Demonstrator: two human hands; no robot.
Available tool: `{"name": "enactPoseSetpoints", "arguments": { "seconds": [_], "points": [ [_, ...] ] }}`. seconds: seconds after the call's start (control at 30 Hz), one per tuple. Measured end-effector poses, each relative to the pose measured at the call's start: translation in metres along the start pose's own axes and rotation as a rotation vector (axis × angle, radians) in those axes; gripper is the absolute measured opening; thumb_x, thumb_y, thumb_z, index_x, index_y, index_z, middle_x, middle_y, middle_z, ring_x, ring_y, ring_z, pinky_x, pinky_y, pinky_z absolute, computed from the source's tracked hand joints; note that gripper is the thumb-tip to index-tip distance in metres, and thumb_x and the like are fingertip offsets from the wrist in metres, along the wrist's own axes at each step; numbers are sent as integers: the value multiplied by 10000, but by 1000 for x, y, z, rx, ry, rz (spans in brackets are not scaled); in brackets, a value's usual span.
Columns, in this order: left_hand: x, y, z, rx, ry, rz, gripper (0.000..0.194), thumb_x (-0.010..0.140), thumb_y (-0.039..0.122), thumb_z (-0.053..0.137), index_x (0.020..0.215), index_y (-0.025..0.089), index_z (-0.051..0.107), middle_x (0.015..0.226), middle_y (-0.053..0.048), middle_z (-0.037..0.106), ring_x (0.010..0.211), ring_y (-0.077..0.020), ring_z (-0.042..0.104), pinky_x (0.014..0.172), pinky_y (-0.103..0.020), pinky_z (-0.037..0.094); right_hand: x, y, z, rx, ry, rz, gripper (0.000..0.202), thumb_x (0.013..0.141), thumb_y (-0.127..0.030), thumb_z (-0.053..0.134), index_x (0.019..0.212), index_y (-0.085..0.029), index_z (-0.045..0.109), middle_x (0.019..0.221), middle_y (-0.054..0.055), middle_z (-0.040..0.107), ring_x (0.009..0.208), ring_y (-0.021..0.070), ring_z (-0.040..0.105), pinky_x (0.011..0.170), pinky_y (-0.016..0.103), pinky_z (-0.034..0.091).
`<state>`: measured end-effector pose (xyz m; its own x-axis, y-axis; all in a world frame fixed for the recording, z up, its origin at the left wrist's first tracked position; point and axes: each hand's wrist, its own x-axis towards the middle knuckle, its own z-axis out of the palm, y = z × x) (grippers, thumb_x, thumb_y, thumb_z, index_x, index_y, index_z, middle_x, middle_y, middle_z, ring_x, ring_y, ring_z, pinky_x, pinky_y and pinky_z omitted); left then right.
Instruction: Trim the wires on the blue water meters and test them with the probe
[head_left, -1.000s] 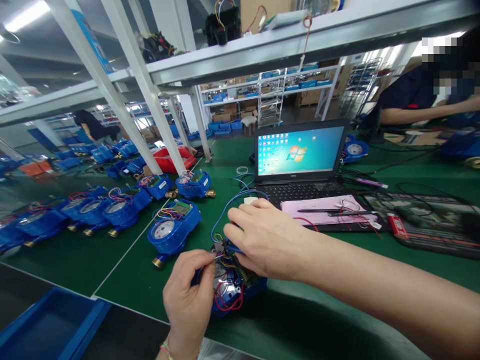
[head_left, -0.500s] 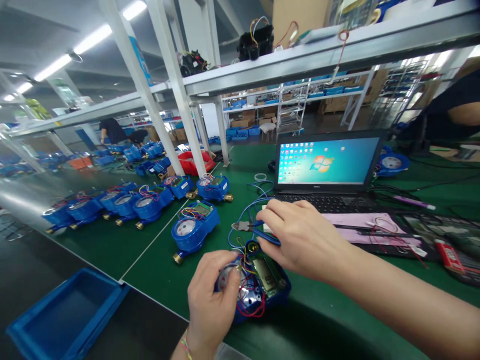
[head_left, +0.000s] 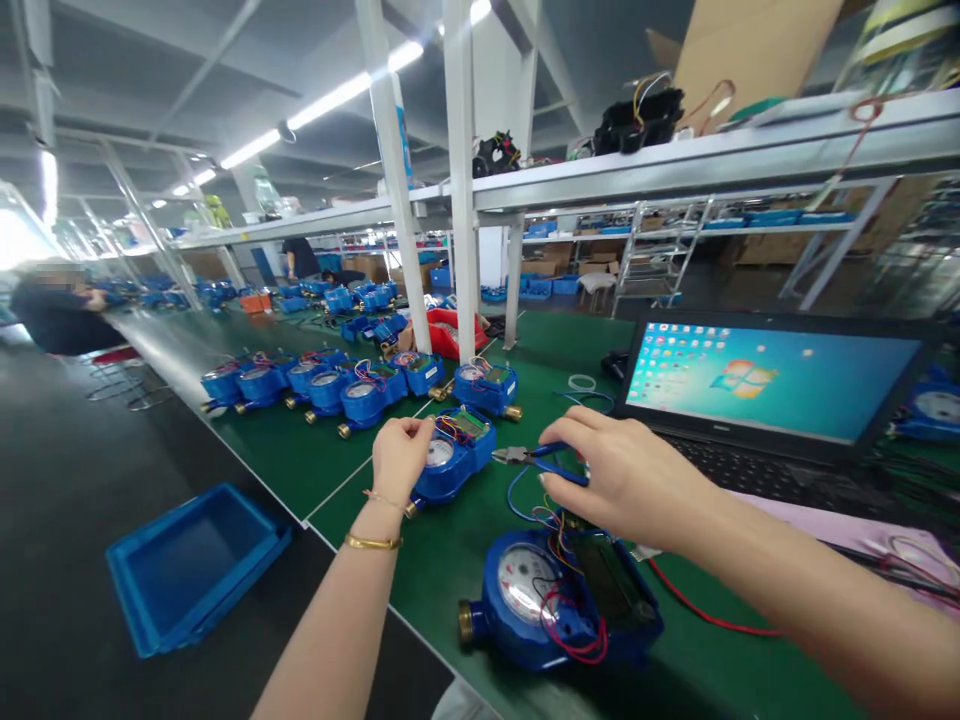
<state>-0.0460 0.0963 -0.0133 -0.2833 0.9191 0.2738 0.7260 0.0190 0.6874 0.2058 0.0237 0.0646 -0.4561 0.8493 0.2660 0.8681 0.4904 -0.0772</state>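
Observation:
My right hand (head_left: pixel 611 470) holds blue-handled cutters (head_left: pixel 559 466), their metal jaws pointing left above the green table (head_left: pixel 412 560). Below it lies a blue meter (head_left: pixel 525 585) with a round dial, a brass end at its left, a display and loose red and yellow wires. My left hand (head_left: pixel 401 455) is at the left side of a second blue meter (head_left: pixel 450 465), thumb and fingertips pinched together near its dial and wires. Whatever is between those fingertips is too small to make out.
Several blue meters (head_left: pixel 364 395) line the table at left. An open laptop (head_left: pixel 772 385) stands at right, a red tray (head_left: pixel 448 335) behind the posts. A blue bin (head_left: pixel 199 565) sits below the table edge. A person (head_left: pixel 64 310) is at far left.
My left hand has left the near meter and moved away to the second meter. The right hand still holds the cutters. The view has turned left.

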Motion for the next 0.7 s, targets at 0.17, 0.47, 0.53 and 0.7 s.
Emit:
{"name": "enactPoseSetpoints", "arguments": {
  "seconds": [0.17,0.47,0.53,0.7],
  "points": [
    [17,0,-1,-31,-208,-66,274,895,376,603,834,109,594,762,-2,585,647,-145,580,605,-279,514,44,-15,2,35,-70,-16,309,787,-315,531,1025,-156,648,951,89,645,818,234,621,727,330,449],
    [29,11,-13,19,-304,87,245,876,342,631,797,112,603,783,-5,599,712,-165,595,656,-298,520,93,-32,12,-37,-154,-6,326,750,-339,548,981,-147,673,966,121,676,888,279,637,733,345,472],
    [30,14,-15,59,-305,127,236,876,334,631,791,116,603,787,-6,601,730,-169,596,683,-312,521,96,-36,12,-60,-168,1,331,749,-348,548,976,-145,677,959,126,676,883,288,640,724,354,478],
    [30,22,-19,154,-304,193,227,877,319,631,771,121,600,776,-6,601,751,-172,598,730,-336,517,101,-41,14,-108,-198,35,363,745,-371,565,996,-135,680,963,141,674,881,306,642,721,374,490]
  ]
}}
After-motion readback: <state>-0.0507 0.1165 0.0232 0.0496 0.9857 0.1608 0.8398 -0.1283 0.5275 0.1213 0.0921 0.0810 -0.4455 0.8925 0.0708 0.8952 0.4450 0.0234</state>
